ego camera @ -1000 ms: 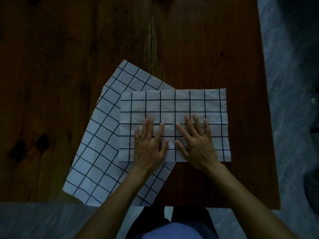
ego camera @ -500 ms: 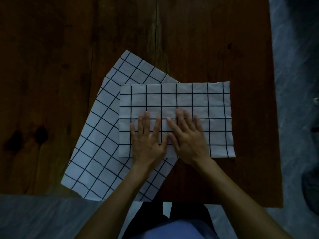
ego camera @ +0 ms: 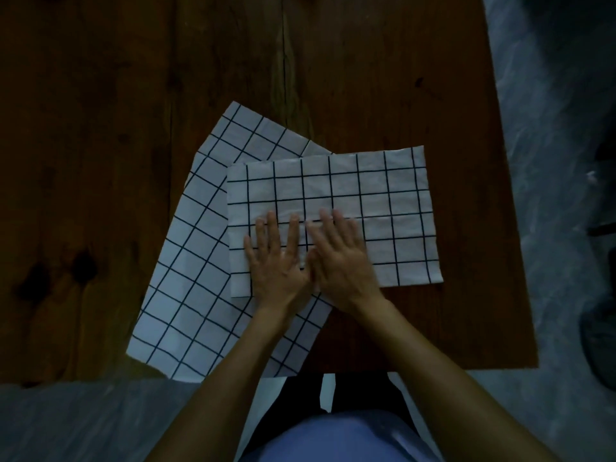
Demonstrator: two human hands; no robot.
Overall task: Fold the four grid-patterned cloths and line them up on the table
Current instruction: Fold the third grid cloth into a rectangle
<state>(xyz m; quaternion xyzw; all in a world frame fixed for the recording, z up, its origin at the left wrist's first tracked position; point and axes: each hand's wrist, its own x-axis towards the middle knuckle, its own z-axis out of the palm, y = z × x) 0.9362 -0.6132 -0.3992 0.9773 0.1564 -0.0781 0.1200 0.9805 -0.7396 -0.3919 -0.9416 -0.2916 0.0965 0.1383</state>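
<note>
Both hands, left hand (ego camera: 278,261) and right hand (ego camera: 343,258), press flat with fingers straight, side by side on the folded cloth (ego camera: 383,208), which extends toward 3 o'clock and overlaps the unfolded cloth (ego camera: 186,288) lying toward 8 o'clock.

Dim light falls on a dark wooden table (ego camera: 383,78) standing on a grey mottled floor (ego camera: 550,95)

Your folded cloth (ego camera: 360,191), white with a black grid, lies flat and square to you, overlapping a skewed, unfolded cloth (ego camera: 186,295) beneath.
</note>
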